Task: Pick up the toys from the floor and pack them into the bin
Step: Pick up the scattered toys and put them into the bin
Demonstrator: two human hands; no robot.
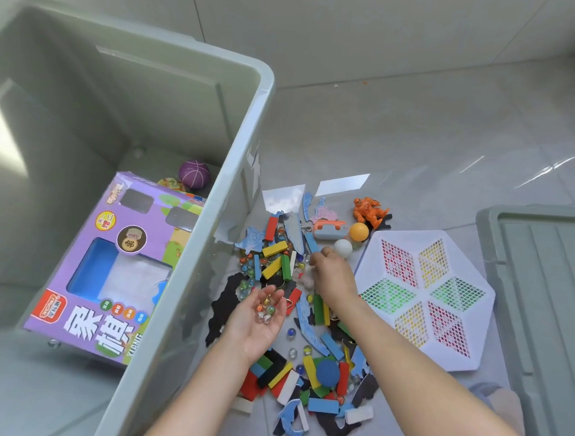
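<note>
A large grey-green bin (245,169) stands at the left, holding a purple game box (110,268) and a purple ball (194,173). To its right a heap of toys (277,257) covers the floor: coloured wooden blocks, glass marbles, blue and black puzzle pieces. My left hand (257,323) is palm up over the heap, cupping several marbles (266,309). My right hand (333,277) reaches down into the heap, palm down, fingers pinched at small pieces near a white ball (342,248); what they hold is hidden.
A white hexagonal board (425,298) with coloured grids lies at the right. The bin's lid (541,298) rests at the far right. An orange figure (368,210), an orange ball (358,231) and a blue disc (328,372) lie among the toys. Grey tiled floor stretches beyond.
</note>
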